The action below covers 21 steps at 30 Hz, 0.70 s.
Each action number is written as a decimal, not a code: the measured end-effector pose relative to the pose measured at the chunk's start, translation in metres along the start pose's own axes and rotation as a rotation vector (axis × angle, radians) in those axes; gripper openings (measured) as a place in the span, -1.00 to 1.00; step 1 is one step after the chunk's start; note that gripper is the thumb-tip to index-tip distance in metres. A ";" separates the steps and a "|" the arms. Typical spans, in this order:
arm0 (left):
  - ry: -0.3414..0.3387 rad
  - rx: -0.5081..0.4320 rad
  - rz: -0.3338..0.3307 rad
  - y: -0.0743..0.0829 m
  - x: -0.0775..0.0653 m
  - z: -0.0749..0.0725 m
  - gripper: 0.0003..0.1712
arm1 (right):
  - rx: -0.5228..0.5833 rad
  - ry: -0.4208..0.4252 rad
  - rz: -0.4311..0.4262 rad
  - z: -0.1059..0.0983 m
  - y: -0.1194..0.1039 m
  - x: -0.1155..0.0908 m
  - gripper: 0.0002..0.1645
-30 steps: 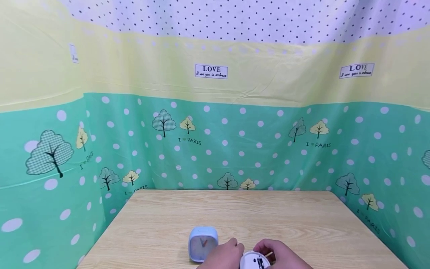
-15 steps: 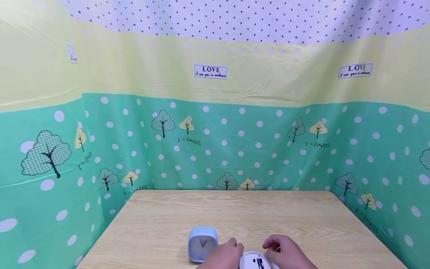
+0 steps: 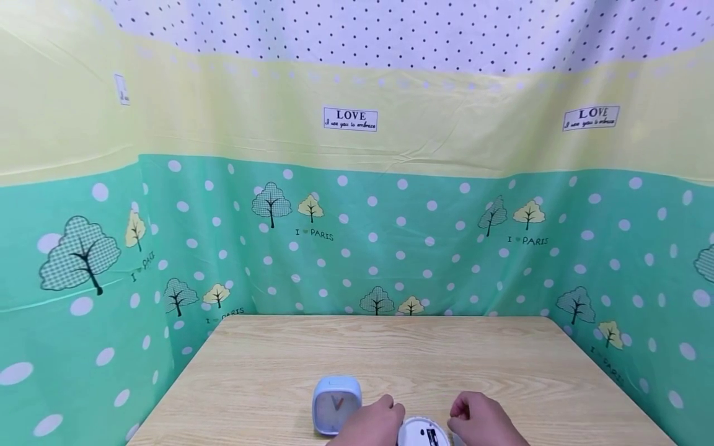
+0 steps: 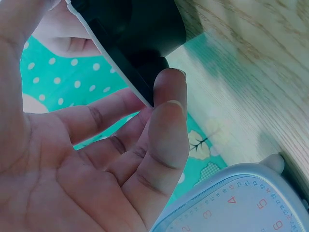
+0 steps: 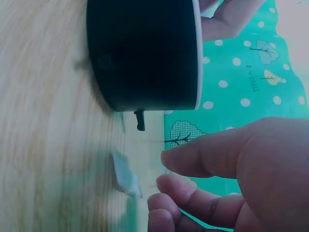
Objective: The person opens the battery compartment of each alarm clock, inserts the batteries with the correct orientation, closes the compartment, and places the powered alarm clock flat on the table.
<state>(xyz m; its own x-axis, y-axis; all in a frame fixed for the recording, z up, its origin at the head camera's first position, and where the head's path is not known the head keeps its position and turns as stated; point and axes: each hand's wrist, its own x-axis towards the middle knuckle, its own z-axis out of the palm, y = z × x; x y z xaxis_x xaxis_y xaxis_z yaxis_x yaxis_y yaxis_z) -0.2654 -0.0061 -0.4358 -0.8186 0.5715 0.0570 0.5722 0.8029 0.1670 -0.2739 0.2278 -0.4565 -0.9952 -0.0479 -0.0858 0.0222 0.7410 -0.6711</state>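
Observation:
A round device (image 3: pixel 415 433) stands at the table's front, its white back facing up with a dark slot in it. The wrist views show its black cylindrical body (image 5: pixel 145 58), white rim and a small black tab at the side. My left hand (image 3: pixel 375 424) grips it by the rim, fingertips against the black side. To its right, my right hand (image 3: pixel 482 421) hovers apart from the device. Its thumb and forefinger are close together with a small gap, and nothing shows between them. A small whitish piece (image 5: pixel 125 176) lies on the table below that hand.
Left of the device, a light blue square alarm clock (image 3: pixel 337 406) stands upright, beside my left hand. The wooden table (image 3: pixel 279 353) reaches back to a green and yellow patterned curtain (image 3: pixel 401 248) that surrounds it on three sides.
My right hand has drawn away from the device's edge to the right, and its thumb and forefinger have come closer together. The left hand, device and clock stay in place.

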 end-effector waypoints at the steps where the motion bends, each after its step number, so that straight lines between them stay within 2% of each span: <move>1: 0.000 0.001 -0.001 0.000 0.000 0.000 -0.51 | -0.008 0.001 0.001 0.000 0.000 0.000 -0.85; 10: -0.001 0.012 0.007 0.000 0.000 -0.002 -0.52 | -0.074 -0.008 -0.019 0.003 0.005 0.001 -0.79; 21: -0.018 -0.003 0.001 0.000 0.000 -0.004 -0.49 | -0.051 -0.023 -0.003 0.000 0.002 0.000 -0.81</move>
<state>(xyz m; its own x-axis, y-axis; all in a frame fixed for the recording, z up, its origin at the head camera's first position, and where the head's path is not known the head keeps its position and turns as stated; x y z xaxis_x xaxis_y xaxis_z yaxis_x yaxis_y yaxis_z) -0.2663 -0.0068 -0.4320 -0.8170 0.5753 0.0390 0.5728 0.8018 0.1703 -0.2734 0.2293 -0.4582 -0.9928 -0.0649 -0.1011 0.0138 0.7741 -0.6329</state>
